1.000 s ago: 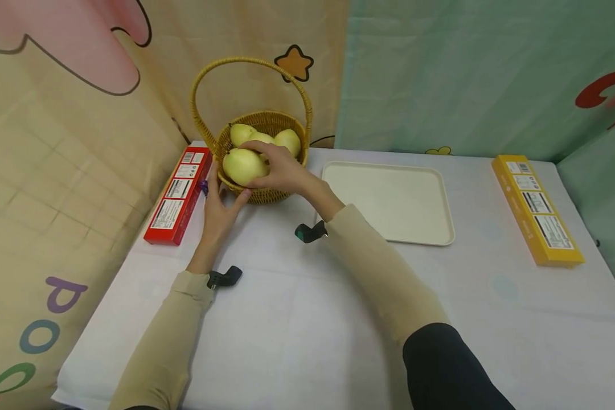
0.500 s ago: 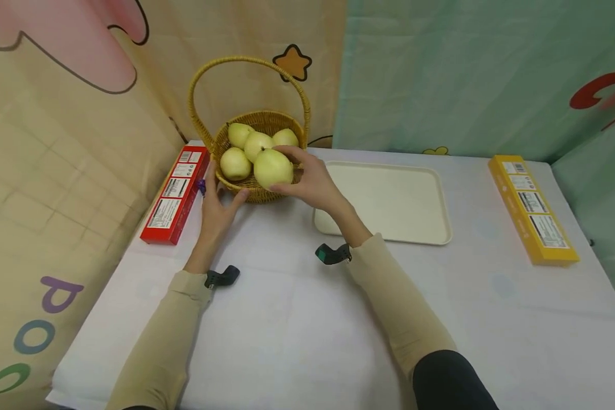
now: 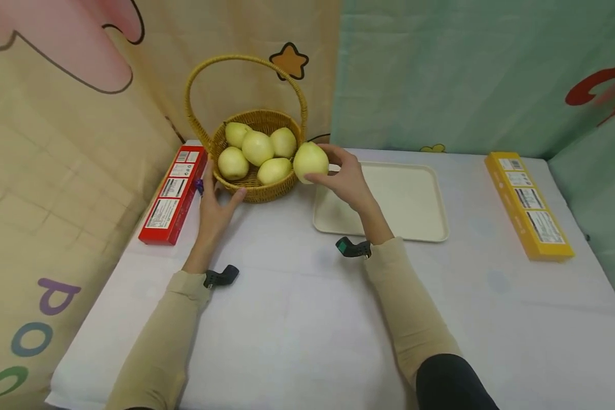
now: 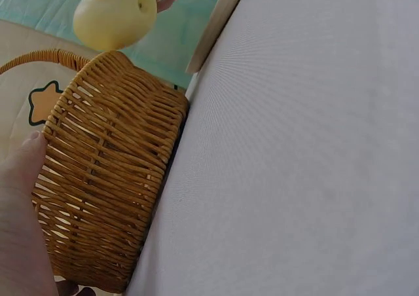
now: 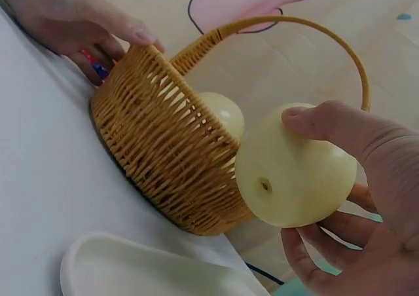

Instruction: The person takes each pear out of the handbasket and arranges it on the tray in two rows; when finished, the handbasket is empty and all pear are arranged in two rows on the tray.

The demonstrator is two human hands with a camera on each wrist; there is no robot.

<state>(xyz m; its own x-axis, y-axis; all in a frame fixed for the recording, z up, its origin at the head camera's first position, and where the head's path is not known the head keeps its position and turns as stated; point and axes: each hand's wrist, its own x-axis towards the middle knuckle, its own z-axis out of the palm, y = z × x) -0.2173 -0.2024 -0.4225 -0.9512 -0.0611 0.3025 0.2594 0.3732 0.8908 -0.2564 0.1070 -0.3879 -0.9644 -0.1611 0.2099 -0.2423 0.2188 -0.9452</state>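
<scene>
While the left hand [image 3: 216, 213], spread wide, touches the basket [image 3: 262, 195] | right hand [image 3: 353, 183] curled round a pear [image 3: 309, 161]

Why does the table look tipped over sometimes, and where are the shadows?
Left and right wrist views: the table slants, probably because those views are tilted; head view: soft shadows lie beside both sleeves; right wrist view: a dark shadow runs under the basket.

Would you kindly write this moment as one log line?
left hand: holds basket; right hand: holds pear beside basket; basket: five other pears inside; tray: right of basket
</scene>
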